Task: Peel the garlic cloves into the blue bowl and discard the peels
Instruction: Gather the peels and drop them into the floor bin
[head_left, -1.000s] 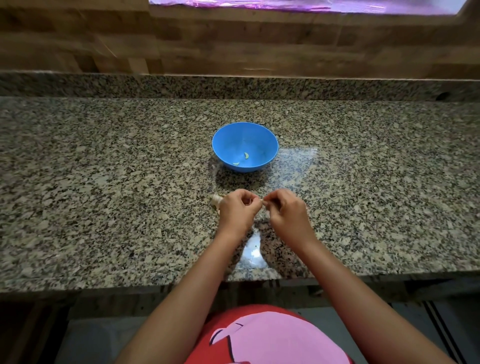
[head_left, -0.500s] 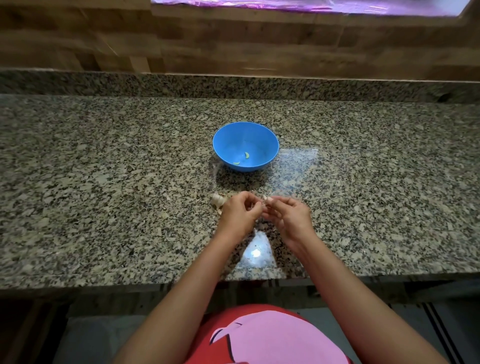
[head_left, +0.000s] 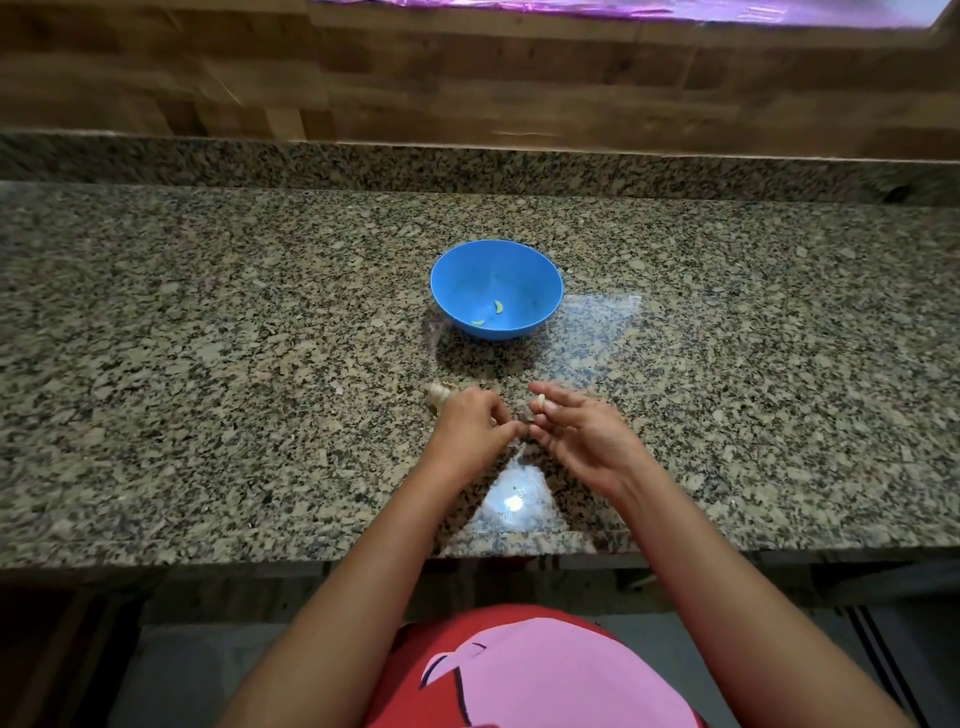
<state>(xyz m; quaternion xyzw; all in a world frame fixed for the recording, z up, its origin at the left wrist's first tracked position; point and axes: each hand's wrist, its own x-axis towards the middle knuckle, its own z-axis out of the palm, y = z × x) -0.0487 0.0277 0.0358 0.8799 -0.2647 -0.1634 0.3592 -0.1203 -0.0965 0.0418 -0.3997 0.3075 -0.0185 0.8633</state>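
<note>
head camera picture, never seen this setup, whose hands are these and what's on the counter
There is no machine: a person wears one camera on the head, looking down at their own arms. The left hand and right hand meet over a granite counter. The right hand pinches a pale garlic clove; whether the left hand's curled fingers hold anything is too blurred to tell. Beside the left hand lies more garlic, partly hidden. Farther back stands a blue bowl with two small pale pieces, likely peeled cloves, inside. The red and pink below is their shirt.
</note>
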